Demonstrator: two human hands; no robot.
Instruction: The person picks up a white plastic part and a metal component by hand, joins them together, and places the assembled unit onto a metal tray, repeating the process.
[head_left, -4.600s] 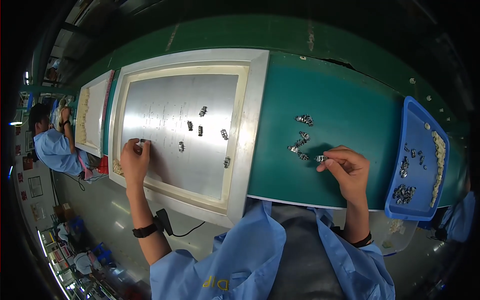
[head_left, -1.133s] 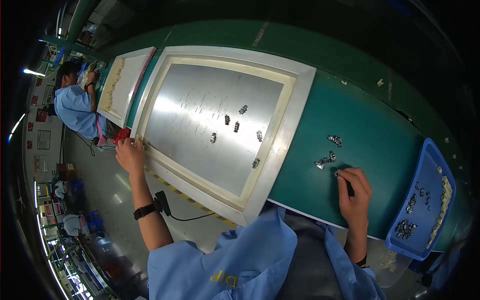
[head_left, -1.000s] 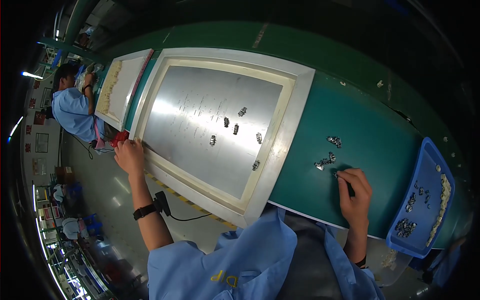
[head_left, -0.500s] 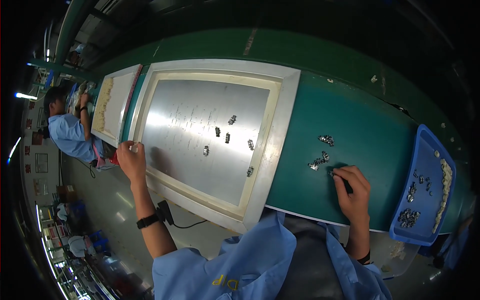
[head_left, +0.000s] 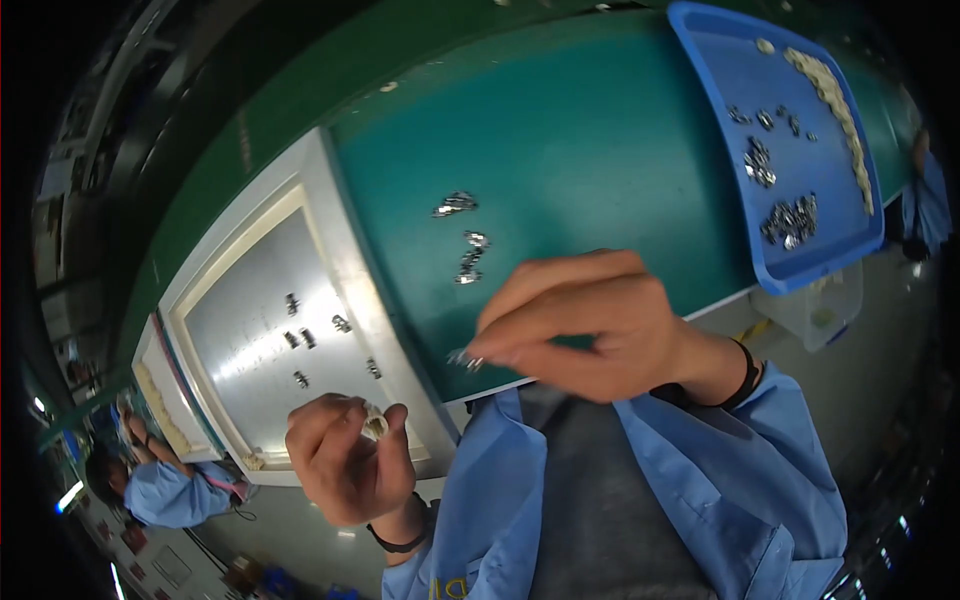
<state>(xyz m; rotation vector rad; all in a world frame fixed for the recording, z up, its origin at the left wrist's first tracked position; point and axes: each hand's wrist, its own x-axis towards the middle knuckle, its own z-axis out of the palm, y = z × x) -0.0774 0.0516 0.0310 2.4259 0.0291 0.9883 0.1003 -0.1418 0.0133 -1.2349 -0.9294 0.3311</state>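
Note:
My left hand [head_left: 350,460] is closed, pinching a small cream-coloured piece [head_left: 375,424] between thumb and fingers near the frame's near edge. With thumb and fingertips, my right hand [head_left: 595,325] grips a small shiny metal part [head_left: 464,359] above the front edge of the green bench. Beyond it, a small cluster of metal parts [head_left: 471,258] lies on the green mat, with another cluster [head_left: 456,204] farther back. Several similar parts [head_left: 301,337] lie scattered on the silver plate [head_left: 235,350] inside a pale frame [head_left: 350,270].
A blue tray [head_left: 735,215] on the right holds piles of metal parts [head_left: 792,220] and a row of cream pieces [head_left: 835,105]. Beneath it is a clear plastic bin [head_left: 825,310]. Another framed panel [head_left: 180,400] lies far left, beside a seated co-worker [head_left: 180,490].
My view has swung to the right and closer. Both hands have come nearer each other and my body; the left has left the frame's far-left corner with its cream piece.

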